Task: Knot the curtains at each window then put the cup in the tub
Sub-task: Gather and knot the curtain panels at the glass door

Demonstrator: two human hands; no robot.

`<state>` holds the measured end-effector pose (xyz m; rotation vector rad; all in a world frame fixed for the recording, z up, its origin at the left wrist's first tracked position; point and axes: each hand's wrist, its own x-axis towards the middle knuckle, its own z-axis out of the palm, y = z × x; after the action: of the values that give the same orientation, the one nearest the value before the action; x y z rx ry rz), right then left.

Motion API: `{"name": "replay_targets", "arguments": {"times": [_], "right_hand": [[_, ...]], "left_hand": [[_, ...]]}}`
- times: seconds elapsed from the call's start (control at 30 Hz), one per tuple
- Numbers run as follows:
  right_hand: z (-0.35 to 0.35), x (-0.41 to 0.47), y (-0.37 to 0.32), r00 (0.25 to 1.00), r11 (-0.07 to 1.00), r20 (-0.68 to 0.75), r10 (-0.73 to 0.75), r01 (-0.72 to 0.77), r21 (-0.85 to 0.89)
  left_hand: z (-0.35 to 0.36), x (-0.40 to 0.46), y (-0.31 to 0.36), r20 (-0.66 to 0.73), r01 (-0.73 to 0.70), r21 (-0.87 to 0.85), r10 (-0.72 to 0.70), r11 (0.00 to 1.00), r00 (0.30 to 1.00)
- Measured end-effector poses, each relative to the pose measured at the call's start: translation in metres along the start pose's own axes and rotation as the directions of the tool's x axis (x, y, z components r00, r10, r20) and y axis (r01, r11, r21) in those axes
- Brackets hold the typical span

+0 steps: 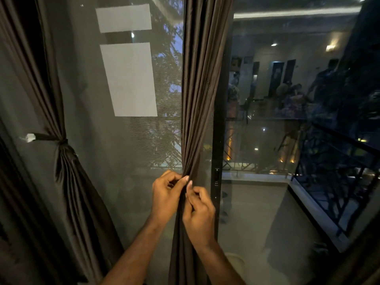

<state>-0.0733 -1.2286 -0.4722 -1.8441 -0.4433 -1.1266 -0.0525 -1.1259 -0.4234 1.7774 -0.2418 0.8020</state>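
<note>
A dark brown curtain [200, 83] hangs gathered in the middle of the window, in front of the black door frame. My left hand [165, 194] grips the gathered folds from the left at waist height, thumb and fingers curled round the cloth. My right hand [198, 210] pinches the same bundle from the right, just below the left hand. A second brown curtain [67, 161] on the left is cinched by a dark tie-back [49, 137] fixed to a white hook. No cup or tub is plainly visible.
A mesh screen [115, 140] with two pale rectangles covers the left pane. The right glass pane [277, 140] shows a balcony floor, a black railing [337, 171] and reflections of a lit room. A pale rounded object [236, 262] sits low behind the glass.
</note>
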Motion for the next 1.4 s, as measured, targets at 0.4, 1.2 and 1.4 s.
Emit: {"name": "replay_targets", "arguments": {"times": [0.4, 1.2, 1.4], "right_hand": [[0.032, -0.009, -0.015, 0.997, 0.998, 0.060, 0.051, -0.053, 0.032], [-0.046, 0.089, 0.025, 0.215, 0.649, 0.932, 0.293, -0.760, -0.028], [-0.054, 0.124, 0.024, 0.556, 0.937, 0.790, 0.260, -0.343, -0.067]], "left_hand": [[-0.023, 0.008, -0.009, 0.101, -0.014, -0.049, 0.019, 0.999, 0.995], [-0.045, 0.029, -0.012, 0.695, 0.551, -0.326, -0.200, 0.768, 0.691], [-0.030, 0.031, -0.008, 0.560, 0.426, -0.261, -0.224, 0.866, 0.798]]}}
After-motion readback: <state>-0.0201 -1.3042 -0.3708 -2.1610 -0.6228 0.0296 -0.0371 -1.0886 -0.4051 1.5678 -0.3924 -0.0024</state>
